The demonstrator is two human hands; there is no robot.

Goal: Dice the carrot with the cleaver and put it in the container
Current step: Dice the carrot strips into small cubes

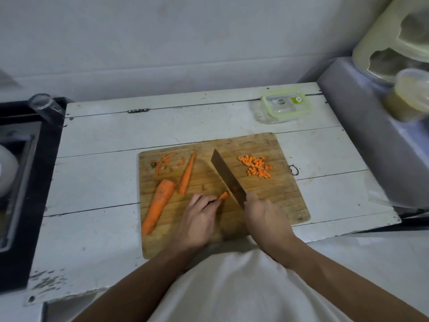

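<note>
The left hand (pixel 199 219) pinches a short carrot strip (pixel 224 195) near the middle of the board (pixel 274 194) while the right hand (pixel 262 214) grips the cleaver (pixel 228 176), so fingertips should stay curled back from the blade, with 1 diced pile (pixel 255 166) lying far right and the container (pixel 285 105) beyond

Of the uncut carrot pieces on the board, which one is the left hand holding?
The small stub beside the cleaver blade, pinched by the left hand. The big carrot and the thin tapered strip lie untouched further left.
</note>
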